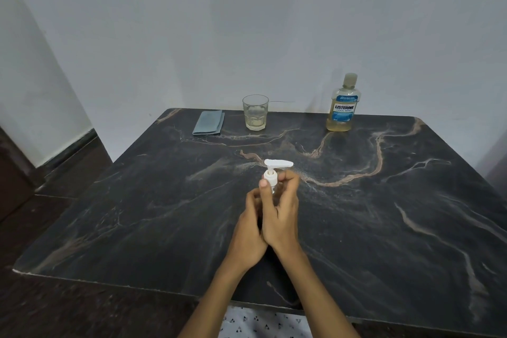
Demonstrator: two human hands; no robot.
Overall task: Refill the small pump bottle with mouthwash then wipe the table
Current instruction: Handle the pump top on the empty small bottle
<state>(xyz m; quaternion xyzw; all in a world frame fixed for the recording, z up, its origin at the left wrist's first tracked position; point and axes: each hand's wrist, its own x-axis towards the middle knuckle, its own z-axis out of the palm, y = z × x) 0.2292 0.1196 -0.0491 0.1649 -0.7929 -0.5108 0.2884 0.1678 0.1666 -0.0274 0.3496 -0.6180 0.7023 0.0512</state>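
A small clear pump bottle with a white pump head [275,169] stands at the middle of the dark marble table [384,214]. My left hand [248,230] wraps its body from the left, hiding most of it. My right hand [281,208] pinches the white collar of the pump with thumb and fingers. The mouthwash bottle [343,105], capped and holding yellowish liquid, stands upright at the back right. A folded grey-blue cloth [209,122] lies flat at the back left.
A drinking glass [255,112] with a little pale liquid stands at the back between cloth and mouthwash bottle. A white wall rises right behind the table. The table's near edge runs just in front of my forearms.
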